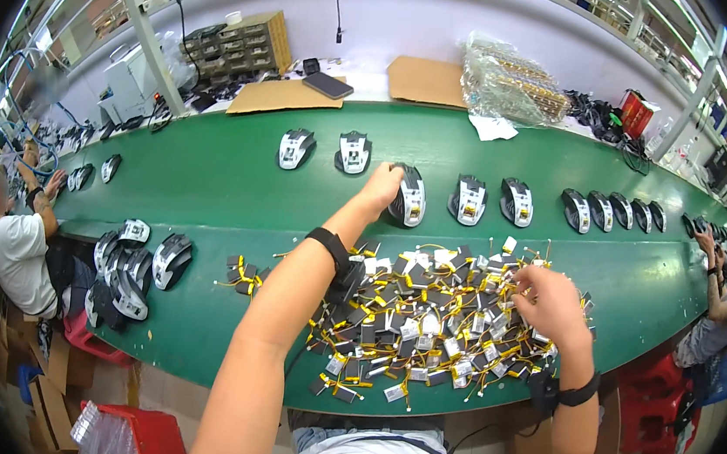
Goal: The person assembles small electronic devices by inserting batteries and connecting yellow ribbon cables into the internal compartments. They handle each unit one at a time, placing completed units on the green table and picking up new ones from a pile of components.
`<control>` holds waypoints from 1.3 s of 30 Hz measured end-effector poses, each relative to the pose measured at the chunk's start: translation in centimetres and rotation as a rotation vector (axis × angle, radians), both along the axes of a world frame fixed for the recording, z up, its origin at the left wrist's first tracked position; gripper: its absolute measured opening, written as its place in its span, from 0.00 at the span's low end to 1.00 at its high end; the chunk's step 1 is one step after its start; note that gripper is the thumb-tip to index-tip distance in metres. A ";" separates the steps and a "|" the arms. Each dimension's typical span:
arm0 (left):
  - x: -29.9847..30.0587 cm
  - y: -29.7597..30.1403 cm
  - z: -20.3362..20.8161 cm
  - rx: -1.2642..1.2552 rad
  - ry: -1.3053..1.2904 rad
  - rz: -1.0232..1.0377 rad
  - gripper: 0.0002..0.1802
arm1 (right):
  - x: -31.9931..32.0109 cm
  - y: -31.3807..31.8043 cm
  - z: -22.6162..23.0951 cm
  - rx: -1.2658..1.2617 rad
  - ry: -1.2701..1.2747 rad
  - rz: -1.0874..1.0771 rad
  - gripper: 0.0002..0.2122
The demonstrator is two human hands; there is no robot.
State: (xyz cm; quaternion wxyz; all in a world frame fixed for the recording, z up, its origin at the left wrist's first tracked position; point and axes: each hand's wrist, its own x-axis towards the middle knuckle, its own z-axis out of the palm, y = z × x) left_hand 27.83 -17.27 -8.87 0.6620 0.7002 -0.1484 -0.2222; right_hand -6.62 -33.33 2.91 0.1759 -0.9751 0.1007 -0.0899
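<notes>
My left hand point(382, 187) is closed on the left side of a black and silver computer mouse shell point(411, 198), whose inner parts show. The shell rests on the green bench, in a row with other such shells. To its left are two more mouse shells point(353, 153); to its right, another pair point(469, 200). Over the right part of a wide heap of small wired batteries point(424, 325), my right hand point(550, 304) has its fingers curled toward the thumb. What they hold, if anything, is hidden. The batteries are grey or silver with yellow tape and thin leads.
More mouse shells stand in a row point(601, 212) at right and in a stack point(122, 278) at left. Cardboard sheets point(284, 95), a dark flat device point(328, 85) and a bubble-wrapped bundle point(518, 80) lie along the back. Co-workers sit at both ends of the bench point(237, 180).
</notes>
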 end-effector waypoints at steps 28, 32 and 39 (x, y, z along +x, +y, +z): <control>0.7 4.2 10.7 -0.067 -0.026 0.196 0.35 | 0.8 -0.2 -2.7 0.053 -0.306 0.128 0.04; -7.3 10.1 17.6 -0.437 0.009 -0.221 0.28 | 0.5 0.4 -1.6 0.593 -0.230 -0.104 0.04; -20.3 15.3 19.9 -0.490 0.081 -0.277 0.49 | 0.7 1.2 -0.4 1.127 -0.459 0.033 0.03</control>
